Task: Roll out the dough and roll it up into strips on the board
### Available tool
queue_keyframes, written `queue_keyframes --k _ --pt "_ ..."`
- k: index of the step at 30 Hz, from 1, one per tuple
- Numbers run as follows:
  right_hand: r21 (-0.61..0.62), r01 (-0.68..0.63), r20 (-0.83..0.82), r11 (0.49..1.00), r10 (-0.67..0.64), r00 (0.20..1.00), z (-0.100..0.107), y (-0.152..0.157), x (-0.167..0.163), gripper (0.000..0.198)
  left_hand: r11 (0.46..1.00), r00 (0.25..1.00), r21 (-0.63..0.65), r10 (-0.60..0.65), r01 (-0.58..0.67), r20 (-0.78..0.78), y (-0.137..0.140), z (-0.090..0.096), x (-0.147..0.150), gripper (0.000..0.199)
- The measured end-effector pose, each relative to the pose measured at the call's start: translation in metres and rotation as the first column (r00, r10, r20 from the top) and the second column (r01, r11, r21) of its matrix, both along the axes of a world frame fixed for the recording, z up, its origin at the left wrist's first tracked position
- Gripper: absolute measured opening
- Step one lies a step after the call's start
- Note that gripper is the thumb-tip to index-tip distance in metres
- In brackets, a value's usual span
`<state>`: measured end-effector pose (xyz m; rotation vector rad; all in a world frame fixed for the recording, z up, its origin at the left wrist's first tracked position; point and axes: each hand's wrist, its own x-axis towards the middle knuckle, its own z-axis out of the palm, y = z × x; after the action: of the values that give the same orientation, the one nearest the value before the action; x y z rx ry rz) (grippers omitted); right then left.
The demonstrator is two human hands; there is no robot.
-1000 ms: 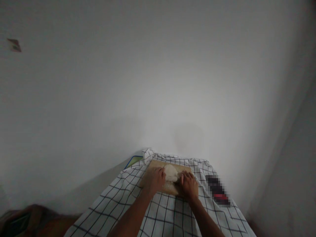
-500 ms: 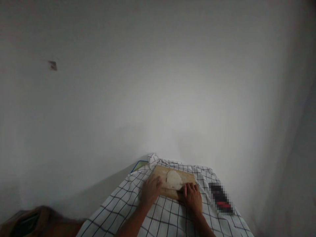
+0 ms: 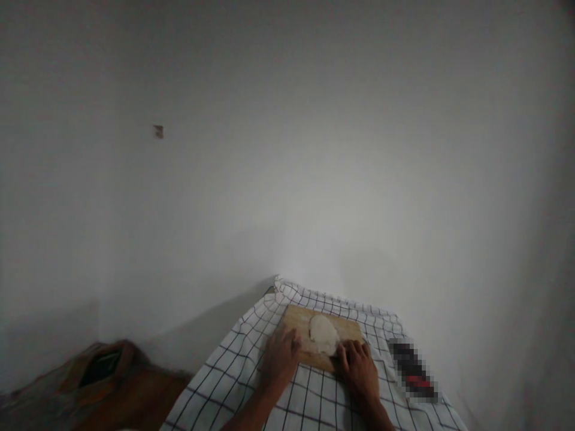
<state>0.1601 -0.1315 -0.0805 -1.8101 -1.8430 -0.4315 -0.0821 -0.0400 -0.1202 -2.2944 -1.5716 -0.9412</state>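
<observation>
A flat, pale, oval piece of dough (image 3: 323, 335) lies on a wooden board (image 3: 296, 317). My left hand (image 3: 281, 356) is closed at the board's near left corner, its thumb side toward the dough. At the near right side, my right hand (image 3: 359, 362) is curled with its fingertips close to the dough's lower right edge. Between the two hands runs a thin wooden rolling pin (image 3: 317, 360), hard to tell apart from the board's near edge because of its like colour. My palms hide its ends.
A white cloth with a dark grid (image 3: 242, 347) covers the table. On its right side lies a dark, pixelated object with a red patch (image 3: 413, 371). A pale wall (image 3: 287, 149) rises behind. Brown furniture with a dark panel (image 3: 101, 366) stands low at left.
The view has turned a little left, so things sit further right. The dough, cut off straight along its near side before, now shows as a full oval. Both hands stay beside it, slightly nearer me.
</observation>
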Motion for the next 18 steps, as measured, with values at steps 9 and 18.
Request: queue_keyframes --k 9,18 --pt "0.018 -0.025 -0.051 1.0 0.026 0.998 -0.027 -0.007 0.004 0.032 0.994 0.992 -0.1 0.055 -0.043 0.113 -0.042 0.0 -0.01 0.048" --pt "-0.012 0.014 -0.105 1.0 -0.015 0.994 -0.024 -0.014 0.0 0.05 0.991 0.989 -0.132 -0.002 0.021 0.147 -0.056 0.01 -0.023 0.046"
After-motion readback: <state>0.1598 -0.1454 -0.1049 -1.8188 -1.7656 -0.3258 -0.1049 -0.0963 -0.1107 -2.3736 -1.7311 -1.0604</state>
